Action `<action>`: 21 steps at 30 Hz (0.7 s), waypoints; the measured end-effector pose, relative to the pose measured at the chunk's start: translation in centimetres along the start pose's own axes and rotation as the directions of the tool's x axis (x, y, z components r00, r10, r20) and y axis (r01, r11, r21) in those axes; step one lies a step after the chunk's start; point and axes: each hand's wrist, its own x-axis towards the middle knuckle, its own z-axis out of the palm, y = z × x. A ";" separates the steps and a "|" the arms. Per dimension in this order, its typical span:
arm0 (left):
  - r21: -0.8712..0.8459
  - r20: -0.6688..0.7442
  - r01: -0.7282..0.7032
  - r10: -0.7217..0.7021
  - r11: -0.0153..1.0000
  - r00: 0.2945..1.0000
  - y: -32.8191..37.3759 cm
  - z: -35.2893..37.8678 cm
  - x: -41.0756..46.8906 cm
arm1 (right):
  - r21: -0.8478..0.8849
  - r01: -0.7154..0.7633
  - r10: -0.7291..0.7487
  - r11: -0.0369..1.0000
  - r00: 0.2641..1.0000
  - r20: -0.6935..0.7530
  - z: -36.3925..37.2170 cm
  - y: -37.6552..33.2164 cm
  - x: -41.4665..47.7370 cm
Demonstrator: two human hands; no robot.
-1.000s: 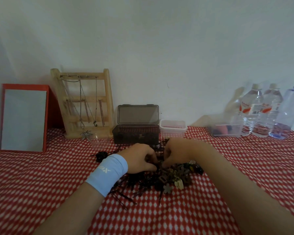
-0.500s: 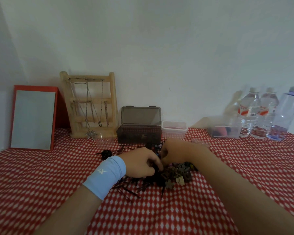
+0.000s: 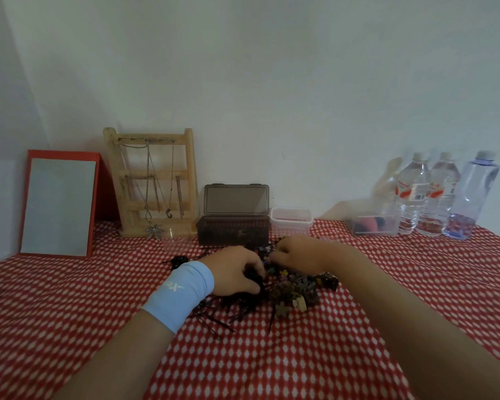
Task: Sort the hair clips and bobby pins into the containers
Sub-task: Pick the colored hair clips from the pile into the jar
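Over the last second the right hand (image 3: 296, 252) has slid slightly up the heap of hair clips (image 3: 298, 290), nearer the dark box (image 3: 233, 232). A small gap has opened between it and the left hand (image 3: 234, 269), whose fingers now curl into the bobby pins (image 3: 237, 307).

Plain pale wall (image 3: 272, 82) behind; red-white checked tablecloth (image 3: 272, 368) across foreground; red-framed mirror (image 3: 58, 203) leaning left; soft, even light.

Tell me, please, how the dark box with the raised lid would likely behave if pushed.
The dark box looks like thin translucent plastic, so probably light and easy to slide. Its lid stands upright, so a push high up might tip it backward. The checked tablecloth may bunch under it.
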 end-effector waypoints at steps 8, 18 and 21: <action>-0.068 -0.262 0.103 -0.117 0.992 0.958 -1.9 -2.1 1.5 | 0.065 0.096 -0.091 0.993 0.992 -0.083 -1.0 -0.5 1.6; -0.068 -0.460 0.207 -0.214 0.976 0.862 -6.9 -6.3 8.2 | -0.015 0.109 -0.109 0.994 0.963 -0.246 -4.1 -1.4 10.6; -0.126 -0.396 0.204 -0.238 0.971 0.887 -8.0 -5.7 8.6 | 0.040 0.113 -0.100 0.993 0.967 -0.233 -4.1 -0.7 11.0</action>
